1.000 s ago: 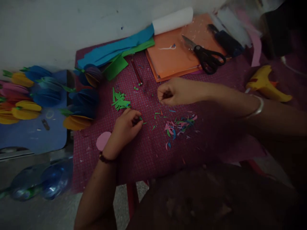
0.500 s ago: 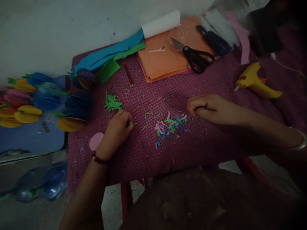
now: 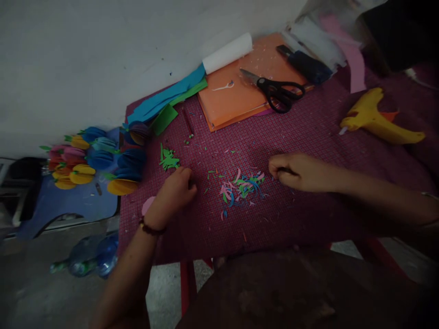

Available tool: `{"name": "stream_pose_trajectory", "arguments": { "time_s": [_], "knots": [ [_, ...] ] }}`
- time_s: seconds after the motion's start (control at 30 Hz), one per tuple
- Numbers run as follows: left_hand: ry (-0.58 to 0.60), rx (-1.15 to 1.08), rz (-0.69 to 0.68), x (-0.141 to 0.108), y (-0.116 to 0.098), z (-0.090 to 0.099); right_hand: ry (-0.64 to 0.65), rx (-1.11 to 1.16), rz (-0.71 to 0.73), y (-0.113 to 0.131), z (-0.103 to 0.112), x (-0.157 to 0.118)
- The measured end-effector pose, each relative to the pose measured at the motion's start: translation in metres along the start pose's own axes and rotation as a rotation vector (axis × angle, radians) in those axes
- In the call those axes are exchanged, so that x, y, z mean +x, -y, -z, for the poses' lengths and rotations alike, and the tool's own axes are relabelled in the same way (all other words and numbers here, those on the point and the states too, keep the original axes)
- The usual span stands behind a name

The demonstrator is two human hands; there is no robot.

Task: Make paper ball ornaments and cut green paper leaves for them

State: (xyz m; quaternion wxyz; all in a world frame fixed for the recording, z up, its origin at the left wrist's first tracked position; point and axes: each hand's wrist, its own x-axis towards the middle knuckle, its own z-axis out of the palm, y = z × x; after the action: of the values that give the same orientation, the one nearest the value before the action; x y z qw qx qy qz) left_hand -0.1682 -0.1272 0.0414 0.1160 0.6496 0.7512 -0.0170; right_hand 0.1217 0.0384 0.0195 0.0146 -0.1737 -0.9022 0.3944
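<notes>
My left hand (image 3: 178, 188) rests on the checked maroon cloth (image 3: 192, 233) with its fingers curled and nothing visible in them, just below a small heap of green scraps (image 3: 168, 159). A pink paper disc (image 3: 148, 205) lies partly behind my left wrist. Closed loosely, my right hand (image 3: 291, 171) rests on the cloth to the right of a pile of pink, green and blue paper clippings (image 3: 244, 185); no object shows in it. Black-handled scissors (image 3: 277, 91) lie on orange sheets (image 3: 229, 100) beyond my hands.
A yellow glue gun (image 3: 380, 119) lies at the right, near a pink strip (image 3: 355, 59). At the back are a white roll (image 3: 228, 52), blue paper (image 3: 164, 98) and a dark cutter (image 3: 305, 63). Colourful paper ornaments (image 3: 99, 157) sit at the left; bottles (image 3: 85, 256) stand below.
The camera view has shifted, so the table and ornaments appear further right and lower. Both hands stay in nearly the same places on the cloth, still curled.
</notes>
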Motion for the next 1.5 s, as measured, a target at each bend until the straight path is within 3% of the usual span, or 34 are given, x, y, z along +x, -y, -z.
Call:
{"name": "stream_pose_trajectory", "arguments": {
  "time_s": [0.17,0.43,0.53,0.67,0.8,0.9,1.0,1.1,1.23,1.33,1.5],
  "knots": [
    [-0.059,-0.023,0.03,0.001,0.001,-0.005,-0.015,0.012,-0.012,-0.002,-0.003,0.0],
    [-0.071,-0.529,0.154,0.004,0.029,-0.011,-0.01,0.042,-0.025,-0.005,-0.004,0.001],
    [-0.126,-0.613,0.175,-0.002,0.029,-0.009,-0.053,0.1,0.025,-0.008,-0.007,0.002],
    [-0.186,-0.634,0.09,-0.011,-0.001,-0.005,-0.083,0.159,0.117,-0.01,-0.007,0.002],
    [-0.115,-0.565,-0.182,-0.009,-0.048,-0.004,-0.101,0.176,0.124,-0.009,-0.004,0.002],
    [-0.048,-0.528,-0.322,0.0,-0.061,0.001,-0.112,0.166,0.087,-0.008,-0.002,0.002],
    [-0.137,-0.431,-0.277,0.017,-0.039,0.013,-0.118,0.169,0.06,-0.006,-0.001,0.002],
    [-0.279,-0.337,-0.049,0.044,0.003,0.026,-0.122,0.178,0.042,-0.006,-0.001,0.001],
    [-0.295,-0.227,0.141,0.08,0.047,0.03,-0.177,0.2,-0.037,-0.006,-0.004,0.001],
    [-0.238,-0.177,0.137,0.097,0.056,0.025,-0.239,0.179,-0.064,-0.004,-0.007,0.0],
    [-0.202,-0.025,0.04,0.108,0.047,0.015,-0.233,0.156,-0.029,-0.004,-0.006,0.002]
  ]
}}
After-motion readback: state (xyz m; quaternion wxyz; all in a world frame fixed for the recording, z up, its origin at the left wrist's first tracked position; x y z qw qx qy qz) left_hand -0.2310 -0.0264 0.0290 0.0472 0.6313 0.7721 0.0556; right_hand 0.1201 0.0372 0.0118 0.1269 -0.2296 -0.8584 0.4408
